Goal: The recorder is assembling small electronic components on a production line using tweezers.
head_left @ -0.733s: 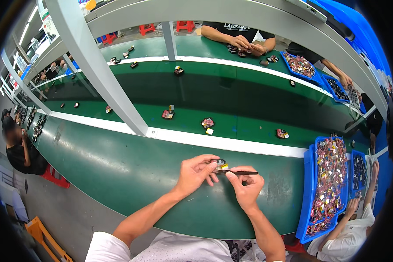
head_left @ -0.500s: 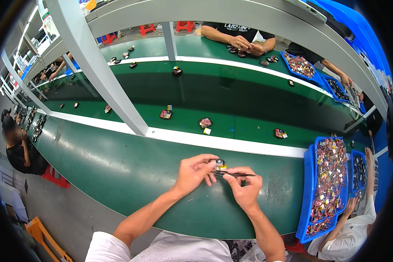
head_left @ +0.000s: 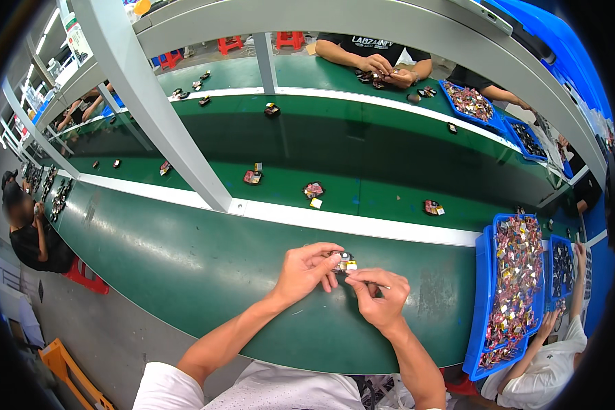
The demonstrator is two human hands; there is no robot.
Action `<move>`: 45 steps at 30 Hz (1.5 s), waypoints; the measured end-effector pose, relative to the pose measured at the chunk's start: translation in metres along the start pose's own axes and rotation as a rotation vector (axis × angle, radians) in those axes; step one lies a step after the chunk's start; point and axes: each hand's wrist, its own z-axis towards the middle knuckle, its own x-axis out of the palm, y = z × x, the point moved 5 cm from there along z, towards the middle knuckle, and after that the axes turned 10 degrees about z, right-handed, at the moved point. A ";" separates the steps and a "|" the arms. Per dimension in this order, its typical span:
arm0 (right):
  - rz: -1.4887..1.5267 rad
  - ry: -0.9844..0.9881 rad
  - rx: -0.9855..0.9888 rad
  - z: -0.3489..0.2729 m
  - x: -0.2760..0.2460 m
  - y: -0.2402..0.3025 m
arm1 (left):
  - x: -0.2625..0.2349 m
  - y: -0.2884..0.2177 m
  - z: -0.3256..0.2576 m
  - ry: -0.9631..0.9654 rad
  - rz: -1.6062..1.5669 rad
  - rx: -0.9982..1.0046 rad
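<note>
Pinched between the fingers of my left hand [head_left: 304, 272] is a small black electronic part [head_left: 349, 264] with a yellow and white label. It is held just above the green worktop [head_left: 253, 273]. My right hand [head_left: 381, 294] is closed, its fingertips at the near right edge of that part. In its fingers is a thin, slender tool [head_left: 387, 287], mostly hidden, with only a short end showing. Its exact kind cannot be made out.
On my right stands a blue bin [head_left: 485, 301] heaped with small reddish parts; a smaller blue tray [head_left: 561, 263] of black parts lies beyond. A conveyor belt [head_left: 376, 184] carries scattered parts behind the white rail [head_left: 362, 223]. A grey post [head_left: 157, 102] rises left. Co-workers sit around.
My right hand has turned the slender tool, so its long dark length no longer shows. Its fingertips have come closer to the part. Pieces on the belt have shifted slightly left.
</note>
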 end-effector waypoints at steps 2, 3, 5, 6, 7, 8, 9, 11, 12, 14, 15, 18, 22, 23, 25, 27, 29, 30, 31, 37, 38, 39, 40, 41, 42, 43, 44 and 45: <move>-0.029 -0.003 -0.037 0.002 -0.002 0.006 | 0.004 -0.002 0.001 0.039 0.042 0.000; -0.046 -0.003 -0.075 0.002 0.000 0.008 | 0.004 -0.002 0.001 0.038 0.045 0.000; -0.058 0.012 -0.098 0.001 0.003 0.008 | 0.004 0.000 0.002 0.004 0.056 0.021; -0.072 0.028 -0.118 0.000 0.004 0.007 | 0.005 0.001 0.001 0.004 0.060 0.022; -0.074 0.024 -0.121 0.000 0.004 0.006 | 0.005 0.003 0.002 -0.035 0.085 0.006; -0.098 0.041 -0.151 -0.002 0.006 0.004 | 0.005 0.005 0.002 -0.074 0.109 -0.009; -0.122 0.057 -0.180 -0.003 0.007 0.004 | 0.007 0.005 0.002 -0.071 0.111 -0.006; -0.136 0.062 -0.176 -0.003 0.006 0.005 | 0.008 0.004 0.002 -0.125 0.133 0.002; -0.147 0.072 -0.169 -0.003 0.006 0.004 | 0.008 0.003 0.002 -0.123 0.135 0.006; -0.114 0.052 -0.143 -0.003 0.005 0.004 | 0.009 0.002 0.003 -0.094 0.206 -0.014; -0.079 0.036 -0.116 -0.002 0.004 0.003 | 0.009 0.000 0.003 -0.095 0.210 -0.010; -0.093 0.025 -0.104 -0.001 0.001 0.006 | 0.010 -0.004 0.004 -0.089 0.248 -0.045; -0.090 -0.013 -0.101 0.000 0.000 0.006 | 0.008 -0.002 0.008 -0.058 0.175 -0.096; -0.093 -0.007 -0.090 0.000 0.000 0.006 | 0.007 -0.001 0.009 -0.057 0.154 -0.105; -0.096 -0.001 -0.082 0.000 0.000 0.006 | 0.006 0.002 0.010 -0.070 0.152 -0.108; -0.109 0.000 -0.089 -0.001 0.000 0.005 | 0.007 0.002 0.011 -0.076 0.147 -0.112; -0.089 -0.022 -0.099 0.000 -0.001 0.003 | 0.010 0.002 0.012 -0.049 0.154 -0.132; -0.054 -0.039 -0.109 0.000 0.000 0.002 | 0.008 0.003 0.012 -0.056 0.158 -0.133; -0.046 -0.037 -0.110 0.000 0.002 0.001 | 0.006 0.005 0.012 -0.069 0.154 -0.141; -0.066 -0.035 -0.126 0.000 -0.002 0.001 | 0.015 0.003 0.015 -0.103 0.205 -0.157; -0.071 -0.045 -0.113 0.000 -0.003 0.000 | 0.016 0.001 0.016 -0.111 0.243 -0.157; -0.072 -0.054 -0.102 0.000 -0.003 -0.001 | 0.016 -0.002 0.018 -0.115 0.245 -0.154; -0.069 -0.054 -0.107 0.001 -0.003 0.000 | 0.017 -0.007 0.022 -0.105 0.314 -0.141; -0.101 -0.086 -0.096 0.003 -0.005 0.001 | 0.017 -0.013 0.028 -0.094 0.383 -0.128; -0.133 -0.115 -0.086 0.005 -0.006 -0.001 | 0.015 -0.014 0.036 -0.099 0.383 -0.123; -0.127 -0.163 -0.146 0.006 -0.010 -0.003 | 0.014 -0.017 0.047 -0.109 0.451 -0.085; -0.130 -0.162 -0.155 0.008 -0.013 -0.002 | 0.012 -0.019 0.059 -0.119 0.518 -0.046; -0.136 -0.218 -0.110 0.008 -0.018 -0.004 | 0.006 -0.017 0.076 -0.145 0.518 -0.005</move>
